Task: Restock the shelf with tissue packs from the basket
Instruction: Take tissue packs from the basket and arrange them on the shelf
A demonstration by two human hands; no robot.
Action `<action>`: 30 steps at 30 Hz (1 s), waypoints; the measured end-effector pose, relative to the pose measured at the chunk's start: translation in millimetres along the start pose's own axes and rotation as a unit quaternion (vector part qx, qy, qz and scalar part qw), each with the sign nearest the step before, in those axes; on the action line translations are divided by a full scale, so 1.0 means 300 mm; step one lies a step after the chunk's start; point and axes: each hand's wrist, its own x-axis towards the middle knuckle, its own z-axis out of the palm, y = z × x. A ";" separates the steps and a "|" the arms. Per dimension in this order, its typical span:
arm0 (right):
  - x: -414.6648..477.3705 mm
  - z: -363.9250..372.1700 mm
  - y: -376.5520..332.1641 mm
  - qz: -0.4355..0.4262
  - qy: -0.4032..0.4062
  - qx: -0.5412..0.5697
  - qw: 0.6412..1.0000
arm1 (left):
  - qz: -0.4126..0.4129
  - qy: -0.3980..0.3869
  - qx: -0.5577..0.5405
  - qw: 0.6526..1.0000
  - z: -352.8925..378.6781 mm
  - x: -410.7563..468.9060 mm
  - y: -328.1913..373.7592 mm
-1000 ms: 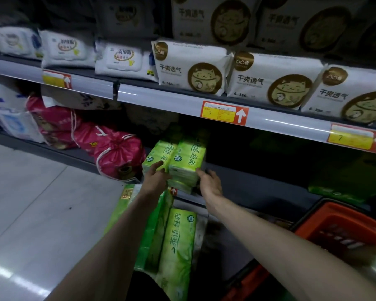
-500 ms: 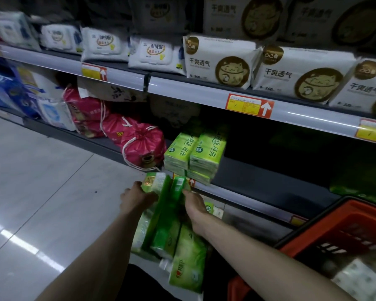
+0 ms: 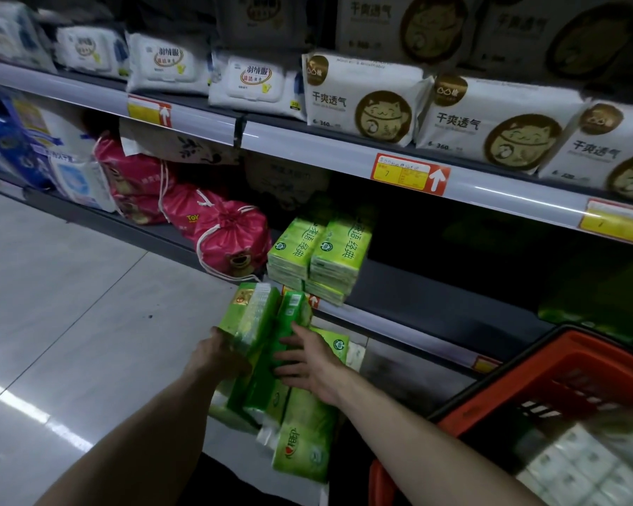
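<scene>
Two stacks of green tissue packs [image 3: 318,255] sit side by side at the front of the dark lower shelf [image 3: 435,297]. Below the shelf edge, a bundle of long green tissue packs [image 3: 256,330] stands tilted in front of me. My left hand [image 3: 216,354] grips the bundle's left side. My right hand [image 3: 302,359] lies flat, fingers spread, against its right side. More green packs [image 3: 304,440] lie lower down, between my forearms. The orange basket [image 3: 549,378] stands at the right with white tissue packs [image 3: 581,465] inside.
Pink drawstring bags [image 3: 227,239] lie on the lower shelf left of the green stacks. White packs with a cat print [image 3: 366,100] line the upper shelf. Price tags [image 3: 410,173] hang on the shelf rail. Grey tiled floor [image 3: 70,304] spreads out to the left.
My hands left the green stacks on the shelf and dropped to the bundle below the shelf edge. They now hold it on both sides, and its top end has risen slightly.
</scene>
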 end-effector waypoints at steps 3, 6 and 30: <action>-0.025 -0.027 -0.017 -0.010 0.007 0.075 0.997 | 0.010 -0.010 0.003 1.000 -0.030 -0.003 -0.005; -0.050 -0.041 -0.012 -0.019 0.023 0.121 0.992 | 0.030 0.040 0.044 0.998 -0.093 0.001 -0.015; -0.758 -0.223 -0.334 -0.511 0.115 -0.605 0.600 | 0.399 0.120 0.343 0.842 -0.711 -0.981 0.494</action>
